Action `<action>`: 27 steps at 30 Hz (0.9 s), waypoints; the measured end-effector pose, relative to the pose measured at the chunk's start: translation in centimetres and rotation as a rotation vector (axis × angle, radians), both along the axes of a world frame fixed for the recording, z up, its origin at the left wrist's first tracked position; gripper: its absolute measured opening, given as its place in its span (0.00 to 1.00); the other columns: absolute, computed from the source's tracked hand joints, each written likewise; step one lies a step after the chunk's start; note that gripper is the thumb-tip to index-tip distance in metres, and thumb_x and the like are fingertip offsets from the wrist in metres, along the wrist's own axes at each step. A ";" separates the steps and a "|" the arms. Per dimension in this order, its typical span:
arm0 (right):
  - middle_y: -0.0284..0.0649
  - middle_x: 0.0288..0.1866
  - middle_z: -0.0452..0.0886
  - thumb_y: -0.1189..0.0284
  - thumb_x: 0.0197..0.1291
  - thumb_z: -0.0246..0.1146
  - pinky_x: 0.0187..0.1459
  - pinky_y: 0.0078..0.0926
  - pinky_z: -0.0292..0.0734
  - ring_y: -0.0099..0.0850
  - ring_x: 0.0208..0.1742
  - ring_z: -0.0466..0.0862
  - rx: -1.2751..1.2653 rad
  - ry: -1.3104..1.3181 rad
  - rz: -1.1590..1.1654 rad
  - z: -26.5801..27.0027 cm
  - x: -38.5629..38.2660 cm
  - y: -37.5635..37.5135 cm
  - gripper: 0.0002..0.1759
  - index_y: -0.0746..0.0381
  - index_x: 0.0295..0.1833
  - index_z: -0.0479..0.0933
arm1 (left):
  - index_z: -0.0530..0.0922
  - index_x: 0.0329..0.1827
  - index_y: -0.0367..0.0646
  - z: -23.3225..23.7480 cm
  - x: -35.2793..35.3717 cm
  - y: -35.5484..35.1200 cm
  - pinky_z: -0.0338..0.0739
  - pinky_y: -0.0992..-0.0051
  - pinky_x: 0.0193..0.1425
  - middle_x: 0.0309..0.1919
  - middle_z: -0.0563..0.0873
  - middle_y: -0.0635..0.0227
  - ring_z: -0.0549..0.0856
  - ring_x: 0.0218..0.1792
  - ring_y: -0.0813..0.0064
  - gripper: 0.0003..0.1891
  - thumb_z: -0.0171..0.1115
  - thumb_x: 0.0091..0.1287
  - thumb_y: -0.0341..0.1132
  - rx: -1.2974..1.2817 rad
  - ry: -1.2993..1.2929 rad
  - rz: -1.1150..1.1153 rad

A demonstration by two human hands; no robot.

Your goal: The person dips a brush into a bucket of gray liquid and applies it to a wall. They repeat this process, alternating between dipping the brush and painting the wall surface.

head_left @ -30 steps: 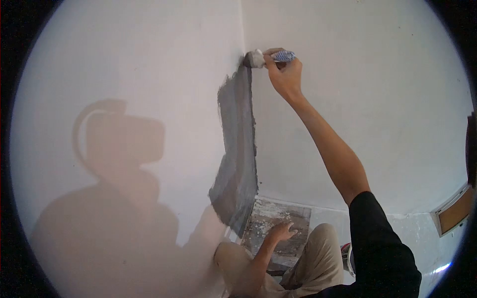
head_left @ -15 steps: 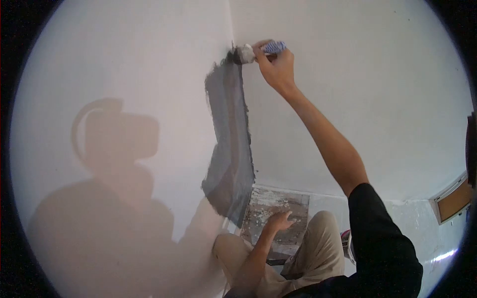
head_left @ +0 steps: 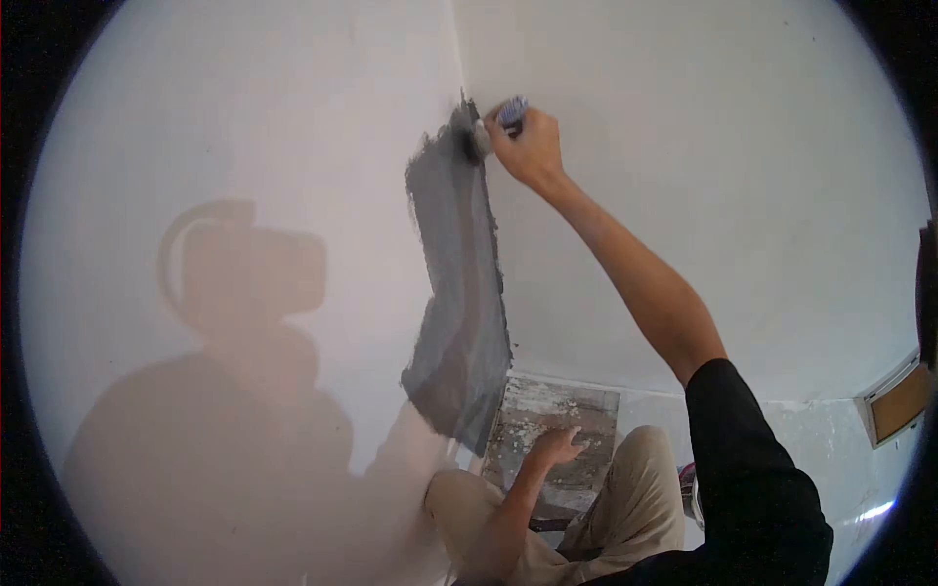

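Well, my right hand (head_left: 528,146) is closed firmly around the brush (head_left: 486,132), fingers wrapped on the blue-and-white handle. The bristles sit just left of the grip, pressed into the corner seam (head_left: 457,59) where the two walls meet. The grey patch (head_left: 459,293) begins at the bristles and runs down and away below the grip, mostly on the left wall (head_left: 244,146), with a ragged edge lapping onto the right wall (head_left: 733,195).

As I judge it, the step is working wet grey into the corner at the top of that band. To do it well I would angle the bristle tips into the seam, not the flat of the brush, and press lightly so the paint does not ridge on either side. Short strokes drawn down from the grip into the painted area should blend the fresh edge. The raised arm is at a long reach, so the wrist ought to do the steering. I would also watch the right-hand border, which looks uneven.

My left hand (head_left: 559,446) is far below the grip, fingers spread and holding nothing, over the spattered floor (head_left: 557,405) beside my bent knee (head_left: 640,479); I cannot tell whether it bears weight there. My shadow (head_left: 234,342) falls on the wall well left of the grip, clear of the wet patch.
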State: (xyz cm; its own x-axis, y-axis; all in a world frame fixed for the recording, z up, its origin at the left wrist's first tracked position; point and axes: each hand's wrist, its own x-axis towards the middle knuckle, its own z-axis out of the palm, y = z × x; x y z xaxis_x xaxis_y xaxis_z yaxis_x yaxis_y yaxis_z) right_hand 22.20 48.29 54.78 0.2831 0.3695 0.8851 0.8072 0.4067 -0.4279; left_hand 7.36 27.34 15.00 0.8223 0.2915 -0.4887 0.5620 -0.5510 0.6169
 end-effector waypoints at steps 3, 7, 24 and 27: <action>0.46 0.26 0.83 0.70 0.54 0.62 0.33 0.27 0.78 0.33 0.28 0.85 0.030 -0.019 0.037 2.7 0.2 -0.4 0.09 0.66 0.34 0.81 | 0.63 0.69 0.44 1.0 -0.2 -0.1 0.67 0.59 0.67 0.62 0.73 0.53 0.72 0.63 0.54 0.35 0.52 0.65 0.58 -0.020 -0.003 0.006; 0.45 0.25 0.84 0.72 0.54 0.62 0.34 0.29 0.80 0.33 0.28 0.86 0.123 0.088 0.145 3.2 -0.3 -2.4 0.08 0.67 0.32 0.81 | 0.63 0.69 0.44 2.2 -0.4 -0.1 0.66 0.60 0.68 0.62 0.73 0.53 0.72 0.63 0.54 0.35 0.51 0.65 0.58 -0.019 0.033 0.014; 0.48 0.37 0.76 0.78 0.55 0.58 0.39 0.27 0.87 0.35 0.38 0.83 0.123 1.115 0.465 -1.4 -6.7 -11.2 0.11 0.76 0.39 0.71 | 0.64 0.68 0.42 -1.1 -0.9 0.1 0.65 0.61 0.68 0.64 0.71 0.50 0.71 0.64 0.54 0.36 0.54 0.63 0.57 -0.020 -0.062 0.039; 0.49 0.37 0.76 0.79 0.54 0.58 0.37 0.28 0.87 0.35 0.37 0.83 0.149 1.065 0.420 0.4 -7.0 -11.6 0.10 0.77 0.39 0.71 | 0.64 0.68 0.41 -1.2 -0.9 0.1 0.65 0.61 0.68 0.63 0.71 0.49 0.71 0.64 0.53 0.36 0.54 0.63 0.58 -0.009 -0.059 0.032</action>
